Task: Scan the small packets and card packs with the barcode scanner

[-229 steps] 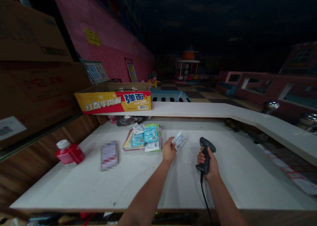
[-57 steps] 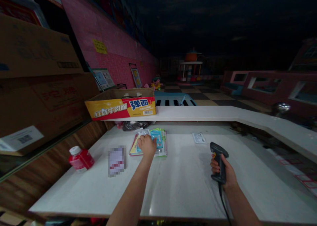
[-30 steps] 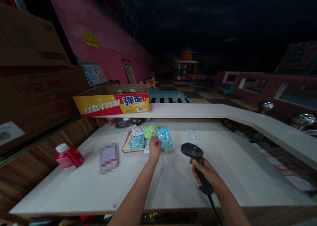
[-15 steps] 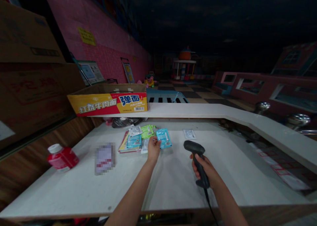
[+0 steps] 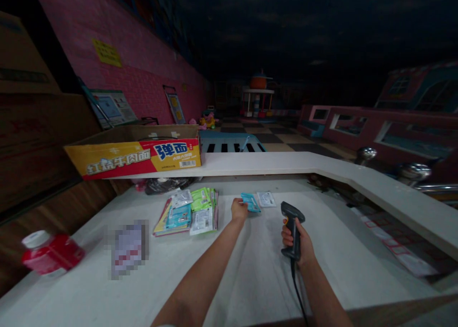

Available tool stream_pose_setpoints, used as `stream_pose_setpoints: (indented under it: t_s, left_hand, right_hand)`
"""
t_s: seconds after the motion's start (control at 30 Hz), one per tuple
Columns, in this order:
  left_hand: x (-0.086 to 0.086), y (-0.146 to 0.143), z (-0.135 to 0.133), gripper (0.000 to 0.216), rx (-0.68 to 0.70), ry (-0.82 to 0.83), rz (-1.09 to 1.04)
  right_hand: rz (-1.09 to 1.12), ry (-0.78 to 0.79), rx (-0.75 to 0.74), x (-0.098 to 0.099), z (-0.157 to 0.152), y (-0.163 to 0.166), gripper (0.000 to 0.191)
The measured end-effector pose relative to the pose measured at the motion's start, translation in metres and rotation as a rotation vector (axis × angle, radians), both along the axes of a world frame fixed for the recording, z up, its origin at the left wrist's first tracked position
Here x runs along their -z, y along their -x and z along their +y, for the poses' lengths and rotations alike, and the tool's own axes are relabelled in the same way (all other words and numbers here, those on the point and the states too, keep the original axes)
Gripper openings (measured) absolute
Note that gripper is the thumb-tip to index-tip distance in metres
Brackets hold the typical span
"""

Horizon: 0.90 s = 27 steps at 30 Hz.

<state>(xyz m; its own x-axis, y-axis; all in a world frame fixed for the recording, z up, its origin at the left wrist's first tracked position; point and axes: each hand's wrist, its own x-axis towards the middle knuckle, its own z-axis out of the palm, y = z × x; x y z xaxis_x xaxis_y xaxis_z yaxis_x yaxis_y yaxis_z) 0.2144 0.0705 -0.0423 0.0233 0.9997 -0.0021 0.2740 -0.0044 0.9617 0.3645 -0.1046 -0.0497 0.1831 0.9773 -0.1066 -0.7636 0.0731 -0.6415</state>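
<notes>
My left hand (image 5: 239, 209) pinches one end of a blue packet (image 5: 251, 202), held low over the white counter. Just past the packet lies a white-and-silver packet (image 5: 266, 199). In my right hand (image 5: 297, 238) is a black barcode scanner (image 5: 294, 226), fingers wrapped round its handle; its head points up and to the left and a cable hangs from its base. To the left sits a pile of packets: a green one (image 5: 201, 199), a blue one (image 5: 179, 216) and silver ones (image 5: 202, 220), lying on what look like booklets (image 5: 161, 222).
A red bottle with a white cap (image 5: 52, 253) and a blurred-out card (image 5: 129, 248) are on the counter's left. A yellow-and-red carton (image 5: 143, 154) stands on the raised ledge (image 5: 257, 162). Stacked brown boxes (image 5: 39, 141) rise at far left; metal knobs (image 5: 415, 173) are at right.
My left hand has carried the blue packet rightwards, off the pile and close to the lone silver packet. The scanner stays in my right hand, now more upright. The view has turned slightly right.
</notes>
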Motion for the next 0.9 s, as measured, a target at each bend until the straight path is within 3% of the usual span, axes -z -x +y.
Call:
stream_pose_setpoints:
  t_s: [0.17,0.23,0.3,0.37,0.53,0.9]
  left_hand:
    - [-0.004,0.004,-0.011,0.020,0.001,-0.135,0.227]
    - [-0.001,0.009,-0.022,0.029,0.159,-0.302,0.379]
    - [0.004,0.011,-0.030,0.035,0.419,-0.460,0.562]
    - [0.008,0.009,-0.033,0.039,0.585,-0.514,0.690]
    - [0.009,-0.005,-0.027,0.051,0.565,-0.502,0.818]
    - [0.012,-0.030,-0.026,0.046,0.569,-0.496,0.896]
  right_hand:
    - [0.075,0.019,-0.009,0.000,0.003,-0.001,0.040]
    - [0.095,0.024,-0.019,0.000,0.003,-0.002,0.040]
    - [0.098,0.028,-0.024,0.000,0.004,-0.003,0.039]
    - [0.094,0.032,-0.021,0.000,0.004,-0.003,0.037]
    - [0.083,0.023,-0.001,0.000,0.003,-0.005,0.039]
    - [0.105,0.007,0.000,0.004,0.006,-0.007,0.038]
